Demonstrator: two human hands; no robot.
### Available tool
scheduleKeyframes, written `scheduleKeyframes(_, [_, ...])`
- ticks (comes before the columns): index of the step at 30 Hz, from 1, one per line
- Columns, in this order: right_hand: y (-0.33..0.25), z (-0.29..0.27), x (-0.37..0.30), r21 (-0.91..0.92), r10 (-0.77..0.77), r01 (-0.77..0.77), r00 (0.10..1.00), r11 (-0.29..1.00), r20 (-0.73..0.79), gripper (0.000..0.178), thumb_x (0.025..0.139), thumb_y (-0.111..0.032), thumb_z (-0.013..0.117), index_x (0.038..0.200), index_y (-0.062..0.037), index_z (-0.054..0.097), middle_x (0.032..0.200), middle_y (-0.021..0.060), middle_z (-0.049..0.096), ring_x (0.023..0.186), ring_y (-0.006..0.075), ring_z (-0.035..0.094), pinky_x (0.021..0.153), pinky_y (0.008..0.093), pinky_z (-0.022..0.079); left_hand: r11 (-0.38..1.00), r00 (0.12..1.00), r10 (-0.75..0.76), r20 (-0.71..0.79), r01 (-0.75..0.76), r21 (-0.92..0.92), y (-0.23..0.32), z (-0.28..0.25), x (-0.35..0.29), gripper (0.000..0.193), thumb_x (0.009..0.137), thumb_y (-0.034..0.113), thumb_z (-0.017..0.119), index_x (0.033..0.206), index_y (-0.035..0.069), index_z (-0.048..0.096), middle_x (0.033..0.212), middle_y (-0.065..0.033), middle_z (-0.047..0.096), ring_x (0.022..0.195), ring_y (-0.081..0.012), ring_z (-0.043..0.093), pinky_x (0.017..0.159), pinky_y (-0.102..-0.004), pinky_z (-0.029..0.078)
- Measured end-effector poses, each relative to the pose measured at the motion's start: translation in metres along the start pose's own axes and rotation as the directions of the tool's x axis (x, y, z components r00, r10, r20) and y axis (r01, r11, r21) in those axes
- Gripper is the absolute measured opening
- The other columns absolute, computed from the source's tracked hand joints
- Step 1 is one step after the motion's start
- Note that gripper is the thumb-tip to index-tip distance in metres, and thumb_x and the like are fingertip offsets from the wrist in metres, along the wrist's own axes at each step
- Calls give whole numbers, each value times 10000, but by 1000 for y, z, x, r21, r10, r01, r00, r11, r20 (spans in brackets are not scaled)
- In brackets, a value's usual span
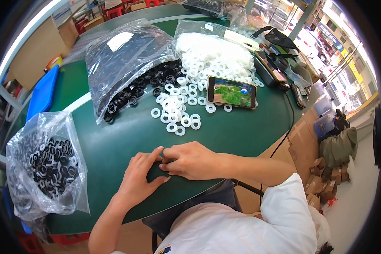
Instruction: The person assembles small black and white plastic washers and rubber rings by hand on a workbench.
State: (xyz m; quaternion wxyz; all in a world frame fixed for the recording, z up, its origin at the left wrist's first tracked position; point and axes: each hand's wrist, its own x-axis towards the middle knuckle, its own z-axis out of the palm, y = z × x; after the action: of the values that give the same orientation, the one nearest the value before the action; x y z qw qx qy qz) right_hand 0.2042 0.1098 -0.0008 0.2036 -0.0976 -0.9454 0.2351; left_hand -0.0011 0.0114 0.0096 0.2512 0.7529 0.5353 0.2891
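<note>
Near the front edge of the green table, my two hands meet at the fingertips. My left hand [140, 180] has thumb and forefinger spread apart, their tips reaching the right hand's fingers. My right hand [193, 161] is closed, fingers curled and pressed together; whatever is in them is hidden. Just beyond lies a loose pile of white plastic rings [172, 109], spreading from a larger heap of white rings [216, 53]. Black rings [135, 89] spill from a big clear plastic bag [122, 55]. Left of my hands, an open clear bag [19, 169] contains mixed black and white rings [55, 167].
A phone [232, 92] with a lit screen leans on the white rings. A black cable [293, 118] runs down over the table's right edge. At far left lies a blue tray [43, 91]. Cardboard boxes [326, 182] stand on the floor at right.
</note>
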Motion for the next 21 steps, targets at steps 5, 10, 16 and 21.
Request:
scheduleKeyframes(5, [-2, -7, 5, -27, 85, -83, 989, 996, 122, 203, 807, -145, 766, 1006, -126, 734, 955, 12, 617, 843, 211, 657, 665, 363, 544, 999, 999, -34, -1, 34, 5, 0, 1, -1, 787, 744, 88, 829, 1446, 67, 474, 1153, -76, 652, 1114, -276, 570, 976, -394, 460])
scheduleKeyframes(10, [9, -3, -2, 62, -20, 18, 999, 998, 30, 246, 808, -154, 766, 1052, -133, 733, 924, 15, 607, 802, 214, 649, 627, 369, 523, 1000, 1000, -14, -9, 14, 8, -1, 2, -1, 761, 755, 103, 828, 1436, 73, 489, 1143, -76, 653, 1098, -278, 574, 966, -393, 467])
scheduleKeyframes(16, [-1, 15, -7, -41, -69, 62, 977, 997, -201, 331, 813, -171, 774, 1130, -105, 703, 890, 33, 617, 717, 223, 632, 586, 360, 511, 999, 997, -26, -69, 23, -35, -3, 4, -2, 669, 796, 116, 806, 1401, 59, 526, 1097, -87, 671, 1040, -283, 595, 927, -396, 484])
scheduleKeyframes(21, [-14, 14, -2, -111, -197, 167, 912, 980, -360, 402, 829, -130, 765, 1219, -109, 666, 928, 52, 643, 723, 221, 641, 561, 330, 522, 956, 988, -146, -57, 126, -264, -2, 10, -2, 541, 854, 44, 745, 1363, 58, 562, 1008, -120, 721, 942, -250, 702, 835, -347, 549])
